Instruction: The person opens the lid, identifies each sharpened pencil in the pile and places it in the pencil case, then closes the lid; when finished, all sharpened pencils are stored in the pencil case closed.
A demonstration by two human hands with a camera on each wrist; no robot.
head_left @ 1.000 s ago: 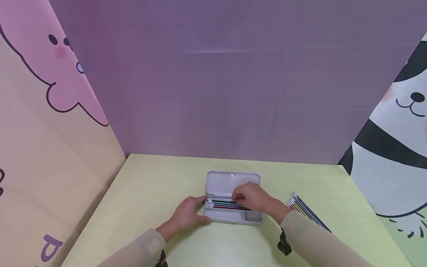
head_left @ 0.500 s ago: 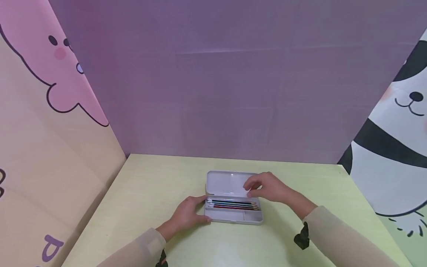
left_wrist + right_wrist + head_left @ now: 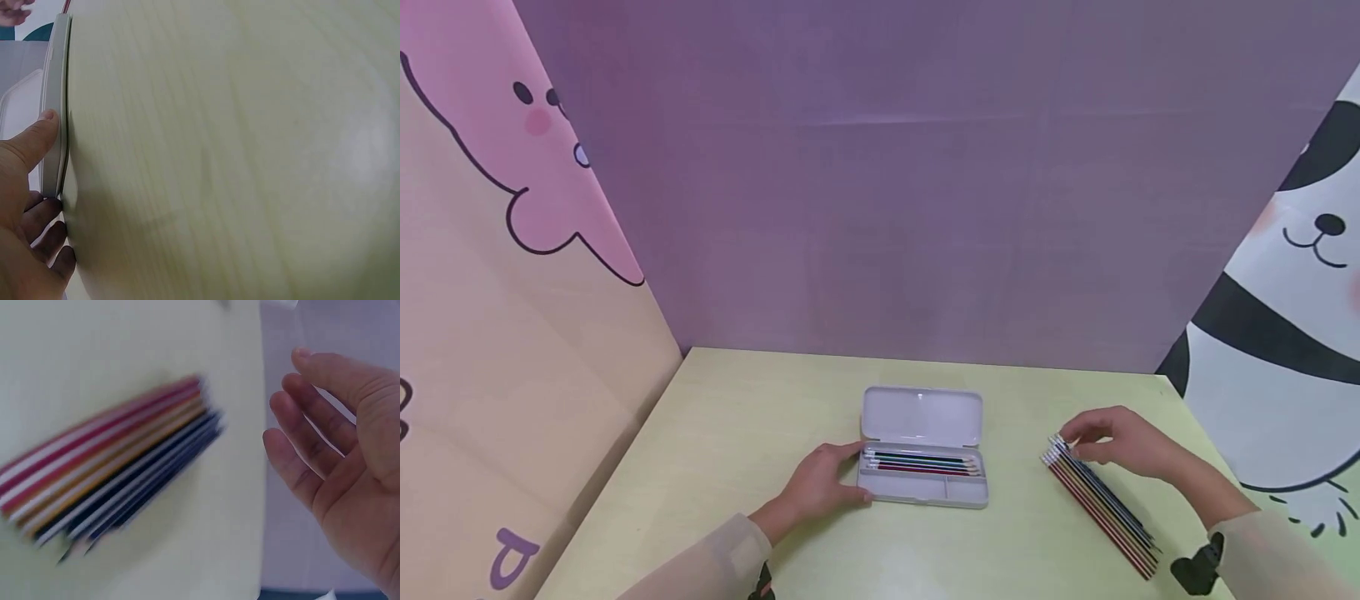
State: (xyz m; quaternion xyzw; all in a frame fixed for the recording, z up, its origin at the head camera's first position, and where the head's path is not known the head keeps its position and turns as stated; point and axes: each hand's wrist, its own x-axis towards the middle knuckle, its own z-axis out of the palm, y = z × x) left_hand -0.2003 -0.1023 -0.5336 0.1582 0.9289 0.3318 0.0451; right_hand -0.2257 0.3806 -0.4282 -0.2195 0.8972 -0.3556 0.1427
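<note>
An opened white pencil case [image 3: 922,489] lies in the middle of the table, several pencils [image 3: 921,463] side by side in its long compartment. At the case's left end my left hand [image 3: 822,482] steadies it, thumb on the near wall and fingers round the far side. The left wrist view shows that thumb [image 3: 39,137] against the case wall [image 3: 56,94]. Over the eraser ends of a loose bundle of pencils [image 3: 1105,508] hovers my right hand [image 3: 1123,442]. In the right wrist view the right hand [image 3: 350,437] holds nothing, its fingers loosely bent, apart from the blurred pencils [image 3: 112,462].
The case's lid [image 3: 922,415] lies back behind its tray. A purple backdrop [image 3: 925,208] rises at the table's [image 3: 760,417] far edge. Printed panels stand at both sides, a panda [image 3: 1277,400] on the right one.
My right hand has left the pencil case and moved right to the loose pencils, which its sleeve no longer covers. My left hand stays at the case.
</note>
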